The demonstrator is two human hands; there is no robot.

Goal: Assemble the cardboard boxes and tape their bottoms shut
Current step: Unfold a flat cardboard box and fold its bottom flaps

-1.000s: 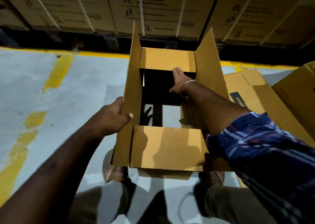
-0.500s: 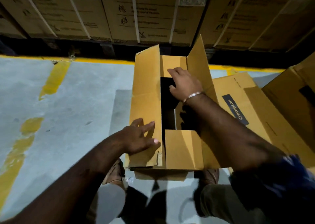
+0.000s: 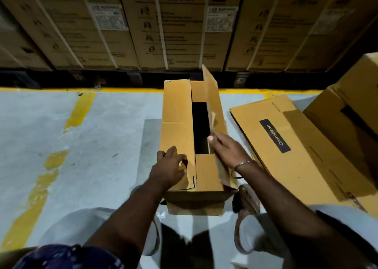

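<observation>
A brown cardboard box (image 3: pixel 206 199) stands on the grey floor between my feet, its bottom end up. The long left flap (image 3: pixel 177 129) lies folded flat over the opening. My left hand (image 3: pixel 168 167) presses on its near end with spread fingers. The long right flap (image 3: pixel 213 103) still stands tilted upward. My right hand (image 3: pixel 225 148) touches its outer side, thumb at the flap's inner edge. The short near flap (image 3: pixel 206 172) is folded down, and a dark gap shows between the long flaps.
A flattened box (image 3: pixel 302 146) printed "Crompton" lies on the floor to the right, with another carton (image 3: pixel 351 105) behind it. Stacked strapped cartons (image 3: pixel 180 23) form a wall at the back, behind a yellow floor line (image 3: pixel 131 89). Open grey floor lies to the left.
The left flap went from upright to flat under my left hand. My right hand came out of the box's opening and moved to the right flap, which has tipped inward.
</observation>
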